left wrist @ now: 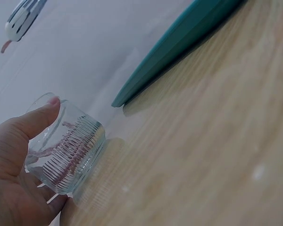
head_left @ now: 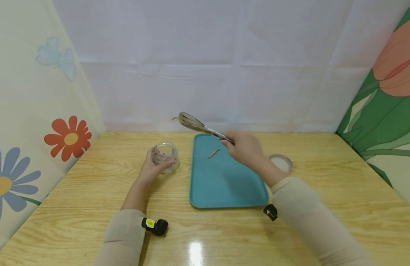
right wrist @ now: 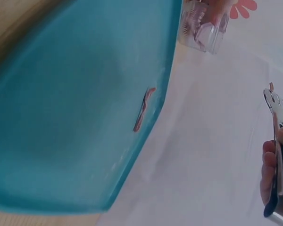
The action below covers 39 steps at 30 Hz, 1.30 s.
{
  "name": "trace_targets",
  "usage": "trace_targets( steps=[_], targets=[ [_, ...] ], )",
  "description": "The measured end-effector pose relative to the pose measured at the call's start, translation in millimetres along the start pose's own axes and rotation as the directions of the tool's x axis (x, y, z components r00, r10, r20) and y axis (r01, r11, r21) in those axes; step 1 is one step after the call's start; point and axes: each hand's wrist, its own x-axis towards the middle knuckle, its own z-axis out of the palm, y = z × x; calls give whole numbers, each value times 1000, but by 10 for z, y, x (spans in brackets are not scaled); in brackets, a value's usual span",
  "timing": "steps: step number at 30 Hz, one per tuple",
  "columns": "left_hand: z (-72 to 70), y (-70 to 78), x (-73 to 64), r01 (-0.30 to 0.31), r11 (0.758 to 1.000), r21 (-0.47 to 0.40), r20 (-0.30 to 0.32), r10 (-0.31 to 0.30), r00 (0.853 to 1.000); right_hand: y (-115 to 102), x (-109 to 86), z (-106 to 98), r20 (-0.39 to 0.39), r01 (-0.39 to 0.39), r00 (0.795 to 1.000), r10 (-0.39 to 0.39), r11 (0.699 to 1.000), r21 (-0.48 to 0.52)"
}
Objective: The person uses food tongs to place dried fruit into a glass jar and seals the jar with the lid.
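Observation:
With fingers and thumb around its sides, my left hand (head_left: 151, 168) grips a clear ribbed glass jar (left wrist: 70, 150) on the table. Several thin reddish-brown strips lie inside the jar. My right hand (head_left: 244, 149) holds metal tongs (head_left: 208, 130) with slotted heads, raised over the back of a blue tray (head_left: 221, 188). A small piece of a reddish strip (head_left: 174, 118) sticks out from the tongs' tip, to the upper right of the jar in the head view. Another reddish strip (right wrist: 145, 109) lies on the tray.
A round clear lid (head_left: 281, 162) lies on the wooden table (head_left: 178, 236) to the right of the tray, behind my right forearm. A white cloth backdrop (head_left: 191, 74) hangs at the table's back edge. Flower-patterned panels (head_left: 21, 92) stand at both sides.

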Motion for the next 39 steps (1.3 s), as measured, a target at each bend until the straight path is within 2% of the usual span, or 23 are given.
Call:
trace_targets(
  steps=[4, 12, 17, 28, 39],
  targets=[
    [-2, 3, 6, 0, 1000, -1, -2, 0, 1000, -98, 14, 66, 4, -16, 1000, 16, 1000, -12],
    [0, -9, 4, -1, 1000, 8, -1, 1, 1000, -240, 40, 256, 74, -24, 997, 25, 999, -27],
    [5, -12, 2, -9, 1000, 6, -2, 9, 1000, -302, 4, 353, 89, -6, 996, 11, 999, -52],
    [2, -21, 2, -20, 1000, -12, 10, 20, 1000, -322, -48, 542, 125, 7, 992, 2, 997, -72],
    [3, -23, 4, -24, 1000, 7, 19, 24, 1000, -344, -51, 600, 139, 10, 990, 3, 996, -92]
  ],
)
